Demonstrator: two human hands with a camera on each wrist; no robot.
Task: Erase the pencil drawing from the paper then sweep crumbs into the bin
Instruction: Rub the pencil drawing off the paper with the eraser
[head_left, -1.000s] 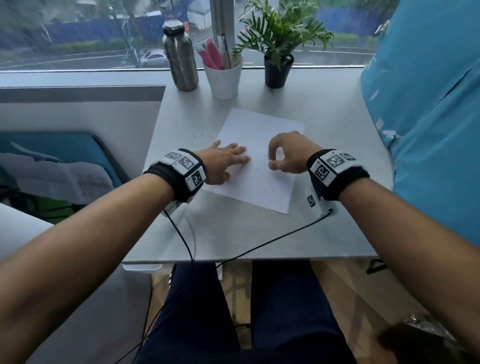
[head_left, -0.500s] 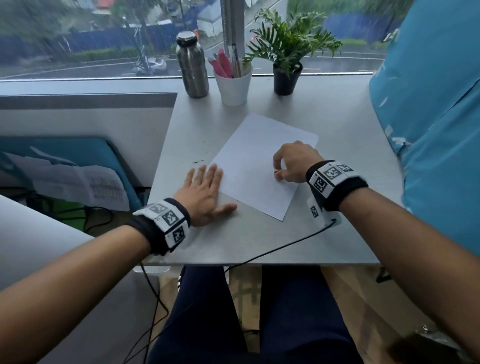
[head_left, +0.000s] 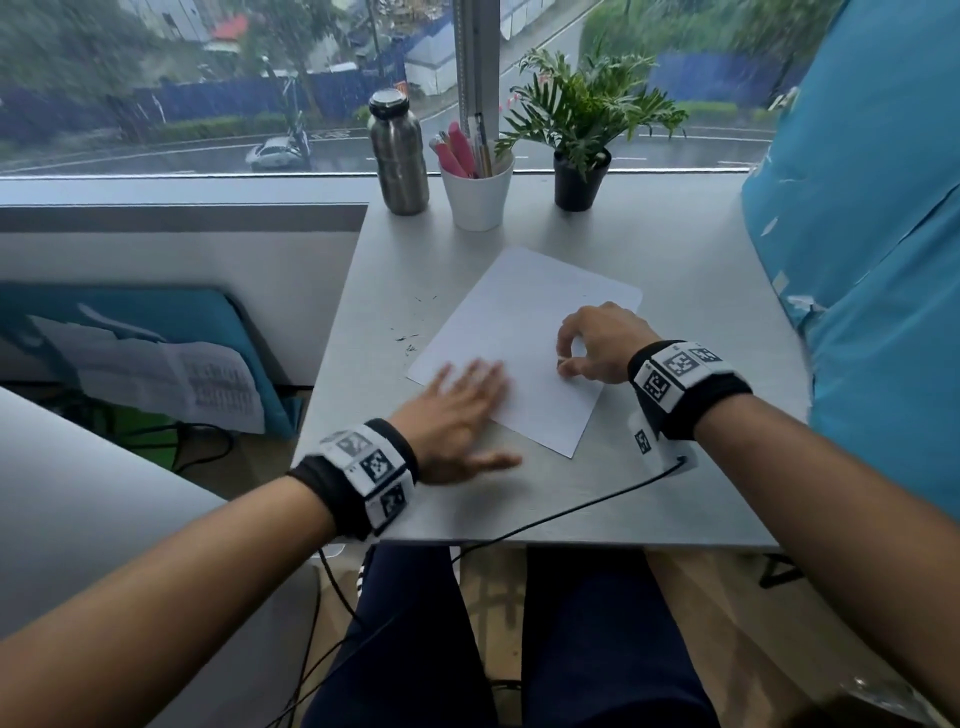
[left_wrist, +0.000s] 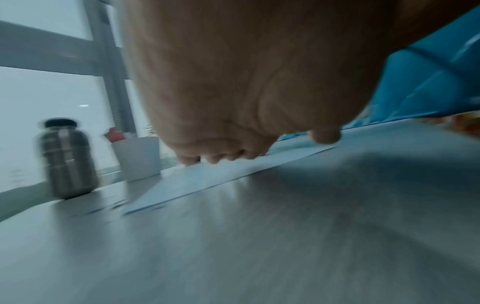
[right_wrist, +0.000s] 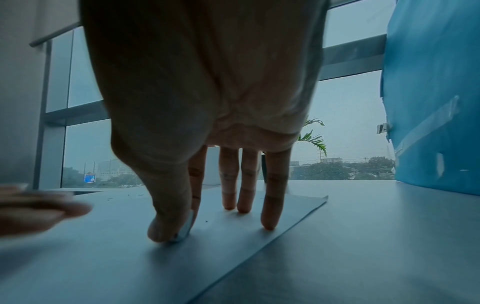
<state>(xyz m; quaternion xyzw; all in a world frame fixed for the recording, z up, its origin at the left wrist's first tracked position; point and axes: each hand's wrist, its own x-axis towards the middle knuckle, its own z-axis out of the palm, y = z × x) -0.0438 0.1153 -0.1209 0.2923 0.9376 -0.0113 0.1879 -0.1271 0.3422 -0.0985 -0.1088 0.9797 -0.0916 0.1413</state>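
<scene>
on the grey table (head_left: 675, 270), the left hand (head_left: 457, 421) lies flat at about 7 o'clock of the paper (head_left: 519, 322), fingers straight and spread, holding nothing; its fingertips overlap the paper's near left edge, and it is blurred in both the head view and the left wrist view. dark crumbs (head_left: 408, 340) lie scattered on the table just off the paper's left edge, at about 9 o'clock of the sheet, apart from the left hand. the paper is a white sheet lying flat and turned at an angle in the middle of the table; no pencil marks can be made out on it at this sharpness. the right hand (head_left: 597, 345) is at about 4 o'clock on the sheet, thumb and forefinger curled together and pinching a small pale eraser (right_wrist: 187, 227), whose lower end touches the paper; the other three fingers (right_wrist: 270, 205) reach down straight with their tips on the sheet. both wrists wear black bands with white marker tags (head_left: 675, 371), and a black cable (head_left: 545, 522) runs from the right band across the table's near edge.

along the far edge, at about 12 o'clock of the paper, stand a steel bottle (head_left: 397, 156), then a white cup (head_left: 477, 195) with pink pens and pencils, then a plant (head_left: 579, 130) in a black pot. blue sheeting (head_left: 857, 260) hangs at the right side of the table. no bin shows in any view.
</scene>
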